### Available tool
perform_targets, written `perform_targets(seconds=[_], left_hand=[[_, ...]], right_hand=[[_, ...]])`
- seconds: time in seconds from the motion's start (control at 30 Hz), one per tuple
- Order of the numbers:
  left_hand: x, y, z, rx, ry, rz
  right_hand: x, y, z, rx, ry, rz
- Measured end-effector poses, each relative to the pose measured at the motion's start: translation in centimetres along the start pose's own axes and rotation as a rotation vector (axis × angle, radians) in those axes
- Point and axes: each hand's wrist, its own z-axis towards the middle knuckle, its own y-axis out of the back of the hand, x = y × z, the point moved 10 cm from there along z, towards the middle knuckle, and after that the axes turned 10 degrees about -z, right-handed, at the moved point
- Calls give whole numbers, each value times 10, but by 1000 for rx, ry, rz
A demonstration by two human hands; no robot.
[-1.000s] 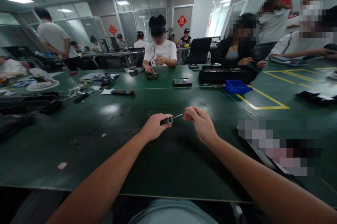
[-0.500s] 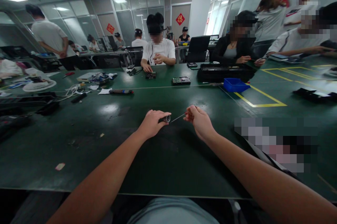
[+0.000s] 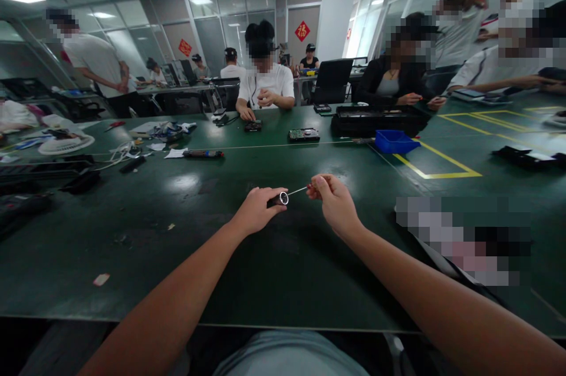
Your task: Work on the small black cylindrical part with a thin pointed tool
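My left hand (image 3: 256, 209) is closed around a dark tube (image 3: 276, 200), fingers over its top and thumb beneath. The tube's round end, with a bright silvery ring, faces right and toward me. Most of its body is hidden by the hand. To the right, my right hand (image 3: 331, 196) pinches a thin screwdriver (image 3: 298, 190) with a metal shaft and a bit of red at the fingers. The shaft points left, its tip at the upper right edge of the ring; whether it touches cannot be told. Both hands are above the green table (image 3: 283, 282).
Beyond my hands lie a dark pen-shaped tool (image 3: 203, 154), a hard drive (image 3: 303, 135) and a blue bin (image 3: 395, 142). A long black tray (image 3: 380, 121) stands behind the bin. Across the table a person (image 3: 265, 84) handles another drive. Cables and scraps lie left.
The screwdriver's shaft has swung up to lie flatter, its tip rising from below the ring to its upper right edge. The tube's ring has turned more toward me; my right hand moved slightly left.
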Motion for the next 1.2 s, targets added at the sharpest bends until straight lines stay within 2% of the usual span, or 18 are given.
perform_targets(seconds=[0.43,0.83,1.03,1.2], left_hand=[[0,2,-1,-15,-4,-5],[0,2,-2,-16,10,-16],[1,3,-2,-23,26,-13],[1,3,-2,-30,13,-20]], right_hand=[[3,0,-1,13,3,-50],[-6,-1,0,2,-46,24],[2,-4,-3,53,-39,18],[10,0,-3,29,0,-47]])
